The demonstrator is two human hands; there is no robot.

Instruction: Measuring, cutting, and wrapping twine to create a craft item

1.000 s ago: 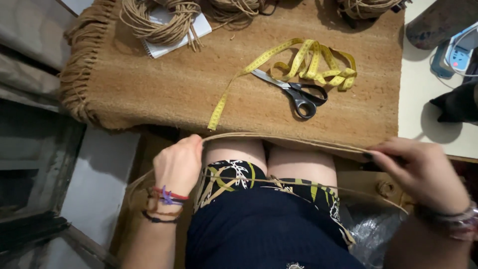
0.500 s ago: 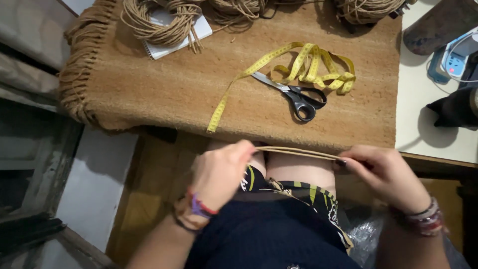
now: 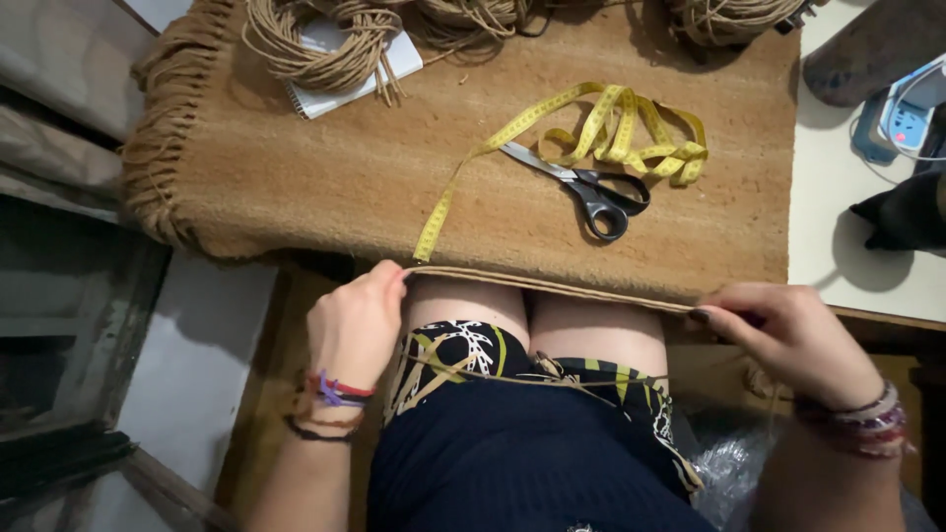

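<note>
A length of tan jute cord (image 3: 552, 285) is stretched taut across my lap, just below the near edge of a brown woven mat (image 3: 325, 187). My left hand (image 3: 357, 325) pinches its left end near the hanging tip of a yellow measuring tape (image 3: 601, 128). My right hand (image 3: 788, 335) pinches the right end. Black-handled scissors (image 3: 581, 187) lie on the mat beside the tape's loops. More cord trails loosely over my patterned shorts.
Coils of jute cord (image 3: 325, 44) rest on a white notebook (image 3: 374, 74) at the mat's far edge, with more coils along the back. A white tabletop (image 3: 847, 236) at right holds a blue-white device (image 3: 907, 118) and dark items. Crinkled plastic lies by my right thigh.
My hands drew together half a second ago, then spread apart again, pulling the cord straight along the mat's near edge.
</note>
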